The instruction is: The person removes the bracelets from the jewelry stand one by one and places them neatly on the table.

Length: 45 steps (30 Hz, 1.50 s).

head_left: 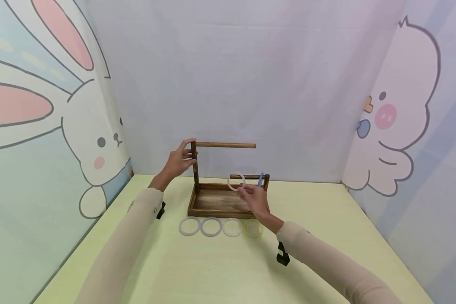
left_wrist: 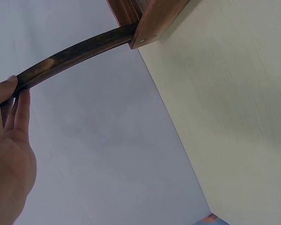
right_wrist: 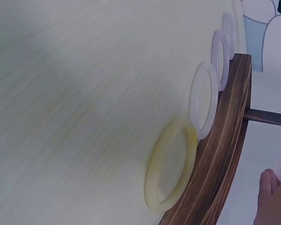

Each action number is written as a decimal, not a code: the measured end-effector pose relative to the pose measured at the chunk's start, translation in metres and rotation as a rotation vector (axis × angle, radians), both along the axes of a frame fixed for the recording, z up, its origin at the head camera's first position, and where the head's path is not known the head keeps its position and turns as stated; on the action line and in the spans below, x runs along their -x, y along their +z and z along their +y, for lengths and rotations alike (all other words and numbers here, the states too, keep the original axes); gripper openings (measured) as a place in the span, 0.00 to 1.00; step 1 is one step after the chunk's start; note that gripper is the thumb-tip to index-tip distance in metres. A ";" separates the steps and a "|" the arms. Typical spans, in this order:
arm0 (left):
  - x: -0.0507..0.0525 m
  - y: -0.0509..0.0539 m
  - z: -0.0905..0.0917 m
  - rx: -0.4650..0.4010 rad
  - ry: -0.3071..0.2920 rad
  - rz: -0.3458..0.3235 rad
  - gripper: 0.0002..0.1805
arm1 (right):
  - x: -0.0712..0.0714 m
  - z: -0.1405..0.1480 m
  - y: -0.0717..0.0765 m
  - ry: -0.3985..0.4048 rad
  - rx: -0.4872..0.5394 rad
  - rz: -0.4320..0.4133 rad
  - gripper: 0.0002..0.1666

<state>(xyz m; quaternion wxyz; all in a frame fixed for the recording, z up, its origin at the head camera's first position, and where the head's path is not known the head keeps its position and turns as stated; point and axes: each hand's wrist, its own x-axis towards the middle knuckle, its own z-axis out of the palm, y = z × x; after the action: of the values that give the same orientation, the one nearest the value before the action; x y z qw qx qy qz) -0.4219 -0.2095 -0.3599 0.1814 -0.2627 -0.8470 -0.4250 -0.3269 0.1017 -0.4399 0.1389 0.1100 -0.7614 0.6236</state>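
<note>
A dark wooden stand [head_left: 228,213] has a tray base, a long upper bar [head_left: 226,145] and a short lower bar [head_left: 247,177]. My left hand [head_left: 177,162] holds the top of its left post [left_wrist: 79,52] between thumb and fingers. My right hand [head_left: 255,198] pinches a pale pinkish bangle [head_left: 229,185] at the lower bar's free left end. Whether the bar passes through this bangle I cannot tell. A blue bangle [head_left: 260,179] hangs on the lower bar near the right post. In the right wrist view, my right hand [right_wrist: 275,201] shows only partly.
Several bangles lie in a row before the stand: a yellow one [head_left: 252,228] at the right, a whitish one [head_left: 232,227] beside it, then two pale lavender ones [head_left: 211,227]. The pale yellow table [head_left: 213,270] meets a grey backdrop [head_left: 243,84] behind the stand.
</note>
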 end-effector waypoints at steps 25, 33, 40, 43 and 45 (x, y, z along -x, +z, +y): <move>0.002 0.000 0.003 0.000 -0.015 0.013 0.45 | 0.004 -0.021 0.005 0.070 0.046 -0.070 0.15; 0.002 -0.001 0.002 0.007 -0.009 0.023 0.45 | -0.007 -0.028 0.003 0.105 0.008 -0.058 0.14; 0.002 -0.003 -0.001 0.004 -0.014 0.028 0.45 | -0.019 -0.038 -0.003 0.141 -0.006 -0.043 0.13; 0.002 -0.003 -0.002 0.000 -0.015 0.022 0.46 | -0.023 -0.041 -0.004 0.166 0.005 -0.046 0.12; 0.002 -0.003 -0.002 -0.001 -0.013 0.017 0.46 | -0.027 -0.042 -0.005 0.189 0.025 -0.071 0.13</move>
<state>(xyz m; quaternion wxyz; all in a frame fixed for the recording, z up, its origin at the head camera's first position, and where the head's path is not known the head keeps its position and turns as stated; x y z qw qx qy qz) -0.4240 -0.2112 -0.3626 0.1860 -0.2720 -0.8435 -0.4242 -0.3004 0.0594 -0.4451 0.0538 0.1576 -0.7442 0.6469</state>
